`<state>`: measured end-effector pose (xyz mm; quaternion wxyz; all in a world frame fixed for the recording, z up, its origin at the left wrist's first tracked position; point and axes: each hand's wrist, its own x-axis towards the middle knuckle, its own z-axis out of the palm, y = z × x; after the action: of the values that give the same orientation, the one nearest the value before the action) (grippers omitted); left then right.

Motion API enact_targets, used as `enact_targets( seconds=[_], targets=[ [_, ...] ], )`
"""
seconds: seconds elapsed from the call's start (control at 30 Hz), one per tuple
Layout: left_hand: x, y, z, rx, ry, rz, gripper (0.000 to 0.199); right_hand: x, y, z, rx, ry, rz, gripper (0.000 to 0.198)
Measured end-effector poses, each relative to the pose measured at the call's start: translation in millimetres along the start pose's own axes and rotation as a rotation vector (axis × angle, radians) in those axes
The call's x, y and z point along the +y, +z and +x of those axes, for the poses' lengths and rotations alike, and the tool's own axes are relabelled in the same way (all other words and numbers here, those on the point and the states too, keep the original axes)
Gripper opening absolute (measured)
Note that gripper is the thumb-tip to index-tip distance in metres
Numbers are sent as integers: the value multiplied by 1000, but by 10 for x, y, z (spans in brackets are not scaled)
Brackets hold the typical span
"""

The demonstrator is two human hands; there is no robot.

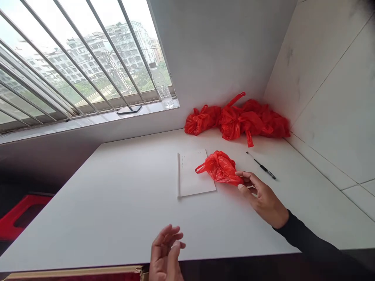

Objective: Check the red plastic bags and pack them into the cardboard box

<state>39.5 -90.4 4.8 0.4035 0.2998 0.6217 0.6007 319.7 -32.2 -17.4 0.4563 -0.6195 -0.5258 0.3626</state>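
Note:
A crumpled red plastic bag (pixel 221 168) lies partly over a white sheet or thin booklet (pixel 191 181) with small handwriting near its upper left. One handle loop of the bag sticks out to the left. My right hand (pixel 262 197), in a black sleeve, has the bag's right end between thumb and fingers. At the table's front edge, my left hand (pixel 166 253) is raised with loosely curled fingers, thumb apart, and nothing in it. A black pen (pixel 260 165) lies on the table beyond my right hand.
Several crumpled red plastic bags (pixel 258 119) are heaped along the wall at the back of the white table (pixel 117 203). On the windowsill stand a clear bottle (pixel 162 88) and a flat dark phone-like object (pixel 129 110). A red stool (pixel 17 218) is at left.

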Motion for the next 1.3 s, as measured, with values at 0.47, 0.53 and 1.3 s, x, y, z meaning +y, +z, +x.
enact_targets(
  seconds=[0.47,0.53,1.3],
  targets=[
    [-150,899,-368,-438,265,579,32,-249,-218,-508,-61,55,-74,32],
    [-159,959,-402,-420,341,602,32,-162,-240,-277,14,-82,-140,30],
    [-94,917,-212,-655,793,707,17,-111,-248,-491,-228,40,-427,29]
  ],
)
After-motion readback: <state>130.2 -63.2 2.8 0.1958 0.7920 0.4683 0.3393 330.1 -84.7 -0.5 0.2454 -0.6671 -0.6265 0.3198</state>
